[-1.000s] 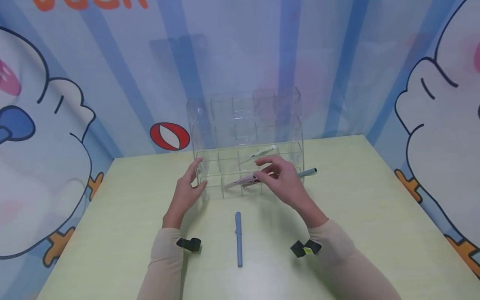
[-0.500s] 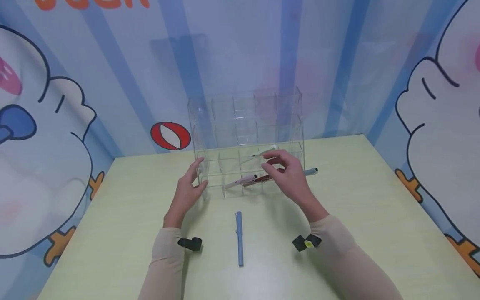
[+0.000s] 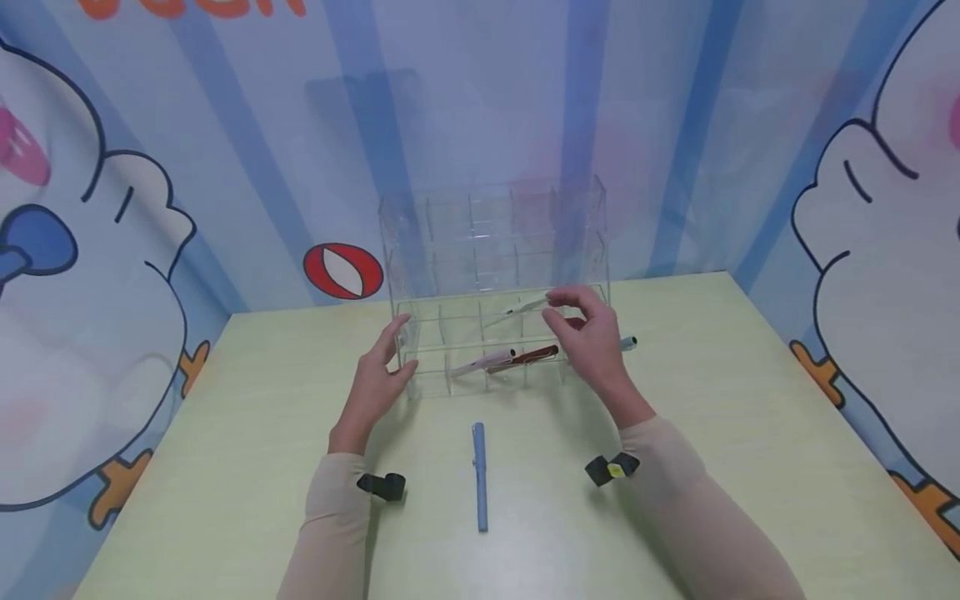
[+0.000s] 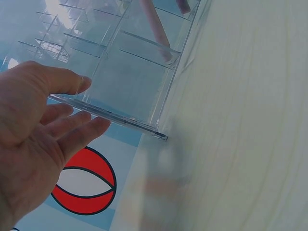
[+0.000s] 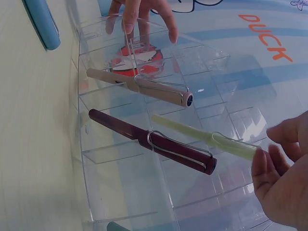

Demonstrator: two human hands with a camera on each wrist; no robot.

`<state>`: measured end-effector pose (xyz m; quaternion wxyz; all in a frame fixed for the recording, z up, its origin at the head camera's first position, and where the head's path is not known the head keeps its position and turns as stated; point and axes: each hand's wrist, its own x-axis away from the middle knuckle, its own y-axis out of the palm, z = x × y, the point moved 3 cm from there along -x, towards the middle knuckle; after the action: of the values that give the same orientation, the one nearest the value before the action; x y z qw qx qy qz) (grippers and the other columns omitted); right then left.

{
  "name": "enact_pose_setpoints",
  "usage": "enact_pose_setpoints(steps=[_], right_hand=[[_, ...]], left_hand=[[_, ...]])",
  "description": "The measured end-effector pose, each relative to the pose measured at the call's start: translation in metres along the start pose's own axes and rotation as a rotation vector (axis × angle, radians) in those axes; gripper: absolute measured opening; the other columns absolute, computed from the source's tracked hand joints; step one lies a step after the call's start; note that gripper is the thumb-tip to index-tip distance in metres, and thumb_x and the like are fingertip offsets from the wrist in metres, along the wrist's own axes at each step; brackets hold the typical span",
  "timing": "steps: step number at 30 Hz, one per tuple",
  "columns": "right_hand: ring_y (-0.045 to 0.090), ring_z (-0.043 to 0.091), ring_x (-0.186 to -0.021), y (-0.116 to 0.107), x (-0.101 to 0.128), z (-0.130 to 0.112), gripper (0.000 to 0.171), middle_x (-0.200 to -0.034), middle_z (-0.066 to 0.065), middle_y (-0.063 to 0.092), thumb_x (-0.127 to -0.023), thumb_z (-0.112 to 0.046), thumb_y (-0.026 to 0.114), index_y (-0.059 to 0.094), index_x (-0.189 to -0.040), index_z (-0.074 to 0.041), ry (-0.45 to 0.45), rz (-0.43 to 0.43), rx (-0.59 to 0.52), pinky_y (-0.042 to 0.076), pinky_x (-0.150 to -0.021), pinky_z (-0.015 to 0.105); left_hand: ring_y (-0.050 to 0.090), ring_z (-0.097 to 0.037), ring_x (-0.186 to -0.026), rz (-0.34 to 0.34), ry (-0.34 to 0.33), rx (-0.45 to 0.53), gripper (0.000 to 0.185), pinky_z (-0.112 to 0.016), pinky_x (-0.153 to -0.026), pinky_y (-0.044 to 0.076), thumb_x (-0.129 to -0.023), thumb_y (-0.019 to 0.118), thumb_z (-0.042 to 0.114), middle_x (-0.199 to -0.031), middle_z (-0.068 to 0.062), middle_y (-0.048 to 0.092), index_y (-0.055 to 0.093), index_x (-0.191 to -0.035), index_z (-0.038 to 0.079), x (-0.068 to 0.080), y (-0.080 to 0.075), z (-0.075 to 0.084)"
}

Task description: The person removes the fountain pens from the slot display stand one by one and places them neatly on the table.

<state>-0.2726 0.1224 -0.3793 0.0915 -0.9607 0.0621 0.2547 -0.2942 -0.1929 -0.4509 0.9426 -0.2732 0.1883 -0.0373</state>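
My left hand [image 3: 372, 379] rests at the left side of a clear tiered rack [image 3: 462, 342]. In the left wrist view its thumb and fingers straddle the rack's side panel. My right hand [image 3: 592, 342] is at the cap end of a pale green pen [image 5: 207, 136], thumb and forefinger spread either side of it. Whether they touch the pen is unclear; a fingertip hides its end. A pink pen [image 3: 485, 362] and a dark red pen [image 3: 528, 357] lie slanted in the rack's front row. Behind my right hand pokes the end of a teal pen [image 3: 628, 342].
A blue pen [image 3: 481, 477] lies on the pale table [image 3: 262, 467] in front of the rack, between my forearms. Behind the rack hangs a striped backdrop [image 3: 487, 100] with cartoon figures. The rack's upper tiers stand close to it.
My right hand has moved from the pink pen, past the dark red pen, right and back to the pale green pen. The dark red pen now shows fully. My left hand has stayed put.
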Motion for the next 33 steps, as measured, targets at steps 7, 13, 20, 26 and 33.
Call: enact_pose_setpoints(steps=[7,13,20,26,33], right_hand=[[0.056,0.033,-0.116,-0.002,-0.002,-0.02,0.019,-0.123,0.024,0.058,-0.09,0.01,0.063,0.064,-0.108,0.015,0.006,0.097,0.025,0.054,-0.082,0.023],[0.051,0.025,-0.129,0.001,-0.012,0.009,0.033,-0.137,0.014,0.055,-0.088,0.011,0.062,0.065,-0.121,0.007,0.01,0.035,0.041,0.053,-0.082,0.017],[0.047,0.025,-0.136,0.005,-0.014,0.017,0.048,-0.146,0.011,0.052,-0.09,0.012,0.059,0.058,-0.136,0.001,-0.01,-0.07,0.055,0.044,-0.051,0.013],[0.046,0.031,-0.136,0.009,-0.015,0.011,0.052,-0.146,0.017,0.051,-0.091,0.012,0.061,0.052,-0.141,0.002,0.031,-0.109,0.07,0.044,-0.105,0.024],[0.051,0.03,-0.131,0.014,-0.018,0.015,0.05,-0.136,0.02,0.055,-0.09,0.017,0.057,0.054,-0.137,0.003,0.041,-0.118,0.056,0.039,-0.11,0.026]], left_hand=[[0.041,-0.039,-0.138,-0.004,-0.004,-0.006,0.073,-0.051,-0.096,0.051,-0.094,0.065,-0.002,-0.159,-0.012,0.034,0.034,-0.156,0.022,0.0,0.001,0.001],[0.042,-0.041,-0.137,-0.002,-0.004,-0.01,0.073,-0.051,-0.096,0.051,-0.094,0.065,-0.001,-0.159,-0.012,0.034,0.034,-0.156,0.02,-0.001,0.001,0.001],[0.042,-0.041,-0.137,-0.006,-0.005,-0.013,0.074,-0.051,-0.096,0.051,-0.094,0.065,-0.001,-0.159,-0.013,0.034,0.033,-0.156,0.025,-0.001,0.0,0.0],[0.042,-0.041,-0.137,-0.004,-0.004,-0.011,0.074,-0.051,-0.096,0.051,-0.094,0.065,-0.001,-0.159,-0.012,0.034,0.034,-0.156,0.025,-0.001,0.0,-0.001],[0.042,-0.041,-0.137,-0.003,0.001,-0.013,0.072,-0.052,-0.096,0.051,-0.094,0.066,-0.001,-0.159,-0.011,0.034,0.034,-0.156,0.019,-0.001,0.0,0.001]])
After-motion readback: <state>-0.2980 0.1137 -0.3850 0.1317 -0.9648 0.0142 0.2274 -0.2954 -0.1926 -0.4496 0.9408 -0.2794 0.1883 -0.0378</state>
